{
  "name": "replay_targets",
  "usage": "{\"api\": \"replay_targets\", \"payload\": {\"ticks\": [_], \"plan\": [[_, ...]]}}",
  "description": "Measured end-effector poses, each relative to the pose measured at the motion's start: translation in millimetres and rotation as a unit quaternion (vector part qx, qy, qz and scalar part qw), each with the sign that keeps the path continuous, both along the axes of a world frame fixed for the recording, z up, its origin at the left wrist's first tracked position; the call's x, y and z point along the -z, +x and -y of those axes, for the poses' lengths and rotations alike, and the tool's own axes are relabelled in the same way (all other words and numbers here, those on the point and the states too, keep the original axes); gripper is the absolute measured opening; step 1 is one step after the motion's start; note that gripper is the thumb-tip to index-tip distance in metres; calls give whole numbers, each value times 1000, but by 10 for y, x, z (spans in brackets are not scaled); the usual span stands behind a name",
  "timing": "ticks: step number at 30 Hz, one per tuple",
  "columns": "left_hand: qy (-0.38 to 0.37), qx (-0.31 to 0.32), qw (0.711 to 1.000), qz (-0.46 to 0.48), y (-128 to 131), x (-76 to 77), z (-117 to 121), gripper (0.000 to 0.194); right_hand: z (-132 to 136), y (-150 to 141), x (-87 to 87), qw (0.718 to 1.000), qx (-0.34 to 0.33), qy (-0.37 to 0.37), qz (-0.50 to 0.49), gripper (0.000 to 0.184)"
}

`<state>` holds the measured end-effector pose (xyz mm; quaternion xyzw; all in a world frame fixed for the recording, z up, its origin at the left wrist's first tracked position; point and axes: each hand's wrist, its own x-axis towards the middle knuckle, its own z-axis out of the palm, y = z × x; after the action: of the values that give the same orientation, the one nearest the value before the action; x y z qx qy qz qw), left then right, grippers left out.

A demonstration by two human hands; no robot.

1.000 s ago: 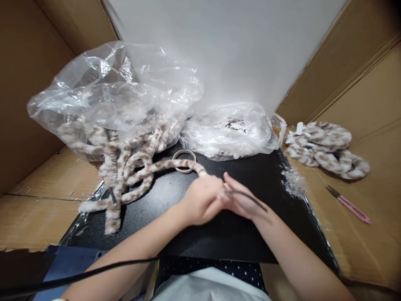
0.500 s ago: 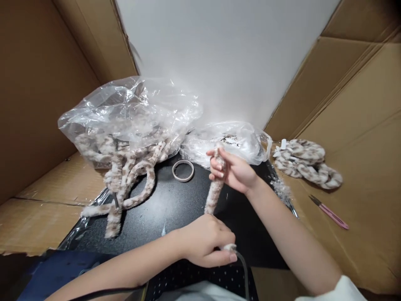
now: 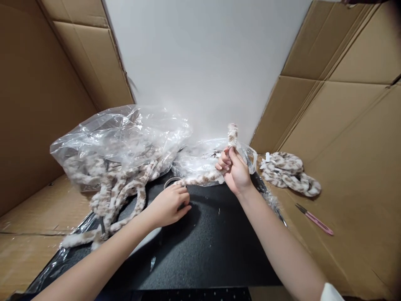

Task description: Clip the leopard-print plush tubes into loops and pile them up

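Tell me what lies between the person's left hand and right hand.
A fuzzy white-and-brown cord spans the stretch from the left hand to the right hand, with a clear plastic bag behind it, in the head view.

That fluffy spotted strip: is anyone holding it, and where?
Yes. The right hand pinches the fluffy strip just below its upright tip. Whether the left hand grips its other stretch can't be told.
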<state>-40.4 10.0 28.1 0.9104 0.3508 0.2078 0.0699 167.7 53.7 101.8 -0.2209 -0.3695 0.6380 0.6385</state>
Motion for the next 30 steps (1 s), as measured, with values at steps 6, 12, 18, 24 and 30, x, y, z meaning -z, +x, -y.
{"api": "replay_targets", "payload": {"ticks": [6,12,18,24,30], "plan": [[20,-76,974,212,493,30,37,46,200,-123,130,999,-16,2,-49,10],[-123,-107,961,222,582,85,-8,32,306,178,262,998,17,-35,-57,11],[-286,-159,856,399,593,177,683,26,697,371,431,996,58,-52,-45,16],[-665,-79,417,615,765,287,634,48,1057,261,458,996,38,-76,5,30],[-430,-179,439,768,429,141,21,36,1046,393,800,976,13,-192,104,20]]}}
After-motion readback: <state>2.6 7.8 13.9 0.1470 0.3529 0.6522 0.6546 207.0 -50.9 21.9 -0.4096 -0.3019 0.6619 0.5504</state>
